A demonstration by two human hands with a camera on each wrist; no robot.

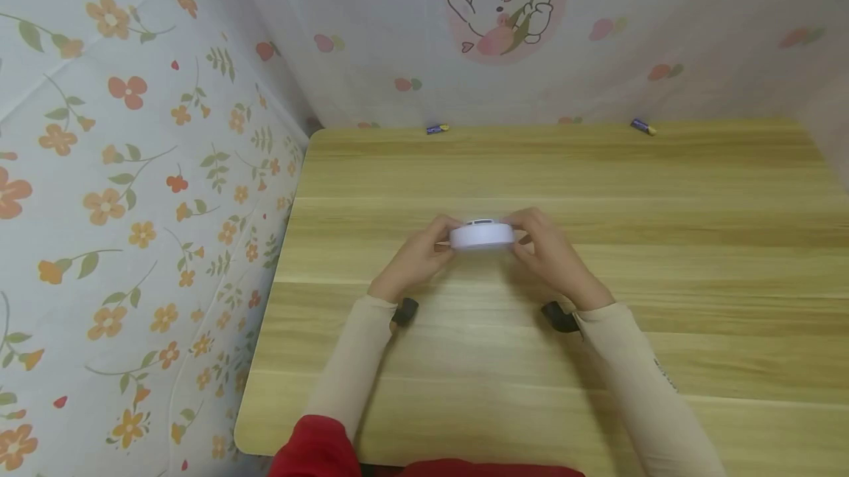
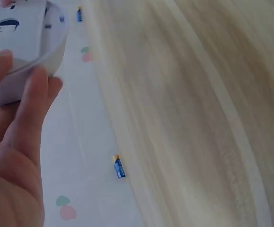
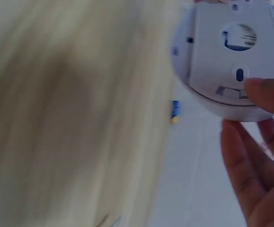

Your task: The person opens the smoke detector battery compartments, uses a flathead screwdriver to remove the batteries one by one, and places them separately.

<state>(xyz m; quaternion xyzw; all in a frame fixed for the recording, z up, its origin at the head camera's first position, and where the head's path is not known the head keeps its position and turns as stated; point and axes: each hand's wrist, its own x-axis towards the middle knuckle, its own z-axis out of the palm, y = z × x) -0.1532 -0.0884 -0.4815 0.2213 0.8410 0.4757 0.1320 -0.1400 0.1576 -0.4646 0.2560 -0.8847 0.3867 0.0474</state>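
A round white smoke detector (image 1: 482, 235) is held up over the table between both hands. My left hand (image 1: 416, 259) grips its left side, the thumb on the plate face and the fingers under the rim. On the opposite side my right hand (image 1: 556, 259) pinches it, thumb pressed near a slot. In the right wrist view the detector's back (image 3: 212, 52) shows a flat plate with a round hole and small slots. Through the hole a printed label and a dark blue part are visible. The left wrist view shows the detector (image 2: 25, 42) only partly.
Two small blue-and-yellow batteries lie at the far table edge, a left battery (image 1: 437, 129) and a right battery (image 1: 643, 127). The wooden table (image 1: 696, 256) meets a printed curtain (image 1: 371, 42) behind and a flowered curtain (image 1: 152, 241) at left.
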